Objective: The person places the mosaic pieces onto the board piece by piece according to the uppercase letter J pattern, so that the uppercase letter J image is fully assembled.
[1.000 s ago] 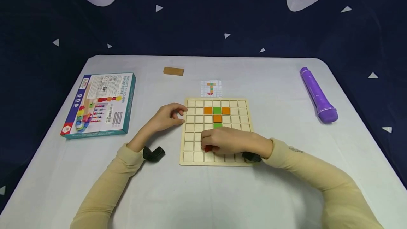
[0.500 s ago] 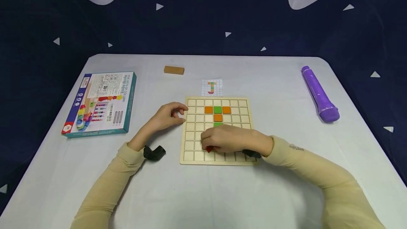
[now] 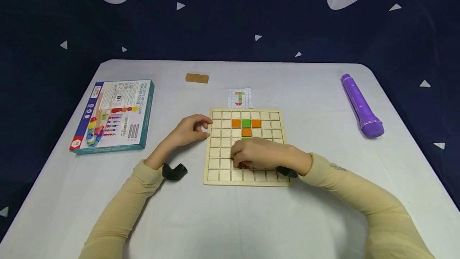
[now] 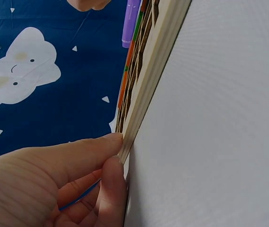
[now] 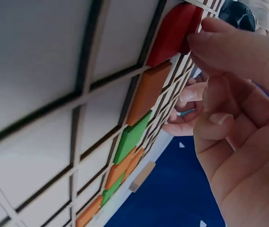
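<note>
My left hand (image 3: 187, 130) lies at the left edge of the wooden grid board (image 3: 213, 176), thumb and index fingertips touching that edge. My right hand (image 3: 256, 153) is over the board's lower middle, its fingers curled. In the right wrist view, its fingertips pinch at a red tile (image 5: 167, 35) with a rounded side; whether a second red tile lies behind is unclear. Beyond the red, orange (image 5: 148, 92) and green (image 5: 132, 137) tiles run in a line of cells. In the head view, a green tile (image 3: 246, 123) sits between two orange ones, with another orange tile (image 3: 246, 132) below.
A small pattern card (image 3: 240, 98) with a coloured figure lies behind the board. Farther back is a flat wooden block (image 3: 197, 78). A boxed toy set (image 3: 115, 115) lies on the left, a purple microphone-shaped object (image 3: 362, 107) on the right. The table cloth (image 3: 201, 227) is white.
My right hand has shifted slightly to the right on the board, and the red tile under its fingertips with it. My left hand stays at the board's edge.
</note>
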### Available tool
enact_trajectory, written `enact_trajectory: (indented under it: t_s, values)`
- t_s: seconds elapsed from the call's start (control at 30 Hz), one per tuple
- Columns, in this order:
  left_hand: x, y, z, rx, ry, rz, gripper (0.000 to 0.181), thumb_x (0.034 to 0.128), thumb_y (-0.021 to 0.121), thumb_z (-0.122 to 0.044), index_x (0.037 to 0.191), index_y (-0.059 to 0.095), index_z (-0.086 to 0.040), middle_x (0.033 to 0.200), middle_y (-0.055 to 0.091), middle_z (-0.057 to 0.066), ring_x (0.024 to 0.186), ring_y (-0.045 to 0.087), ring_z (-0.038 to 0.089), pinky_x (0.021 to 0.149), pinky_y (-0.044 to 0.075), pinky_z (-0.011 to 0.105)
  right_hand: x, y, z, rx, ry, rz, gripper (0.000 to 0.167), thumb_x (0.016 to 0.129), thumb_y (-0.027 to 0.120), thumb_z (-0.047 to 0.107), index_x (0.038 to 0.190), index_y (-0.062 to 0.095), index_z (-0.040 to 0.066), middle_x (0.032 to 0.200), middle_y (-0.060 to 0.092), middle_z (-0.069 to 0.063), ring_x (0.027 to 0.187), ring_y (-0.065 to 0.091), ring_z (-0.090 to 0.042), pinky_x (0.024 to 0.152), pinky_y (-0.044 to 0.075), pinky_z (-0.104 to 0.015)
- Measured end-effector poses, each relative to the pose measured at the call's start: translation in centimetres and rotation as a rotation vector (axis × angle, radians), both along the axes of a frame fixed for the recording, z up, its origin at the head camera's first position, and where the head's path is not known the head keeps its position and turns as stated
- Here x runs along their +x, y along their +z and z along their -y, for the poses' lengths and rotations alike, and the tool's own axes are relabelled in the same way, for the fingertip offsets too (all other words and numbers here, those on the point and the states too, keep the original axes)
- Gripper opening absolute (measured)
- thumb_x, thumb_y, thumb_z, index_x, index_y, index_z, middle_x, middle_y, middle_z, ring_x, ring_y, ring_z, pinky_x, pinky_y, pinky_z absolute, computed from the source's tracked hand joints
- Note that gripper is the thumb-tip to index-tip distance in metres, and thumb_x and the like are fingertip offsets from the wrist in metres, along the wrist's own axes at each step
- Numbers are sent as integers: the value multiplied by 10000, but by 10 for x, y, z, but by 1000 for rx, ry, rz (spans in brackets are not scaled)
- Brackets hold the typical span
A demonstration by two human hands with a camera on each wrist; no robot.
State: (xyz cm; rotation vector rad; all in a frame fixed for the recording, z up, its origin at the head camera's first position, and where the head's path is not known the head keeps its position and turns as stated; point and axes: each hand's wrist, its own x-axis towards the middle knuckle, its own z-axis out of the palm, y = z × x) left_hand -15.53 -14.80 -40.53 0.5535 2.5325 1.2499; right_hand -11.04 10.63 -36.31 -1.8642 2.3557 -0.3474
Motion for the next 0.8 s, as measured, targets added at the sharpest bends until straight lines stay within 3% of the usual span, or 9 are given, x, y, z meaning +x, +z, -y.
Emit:
enact_trajectory:
  t_s: [0.53,0.8]
  values:
    - [1,0,0,-2,-4,8,388,810,683,-48,1185,593,-8,974,587,127,717,491,152,665,417,245,3,-3,-5,-26,-65,17,117,845,659,42,780,678,137,774,599,52,742,528,-57,662,449,-129]
    - [0,0,1,2,-29,7,370,826,670,-61,1182,590,2,976,585,136,716,481,143,660,409,236,3,2,-13,-21,-137,44,142,842,629,1,894,675,124,829,620,37,778,531,-67,692,469,-168]
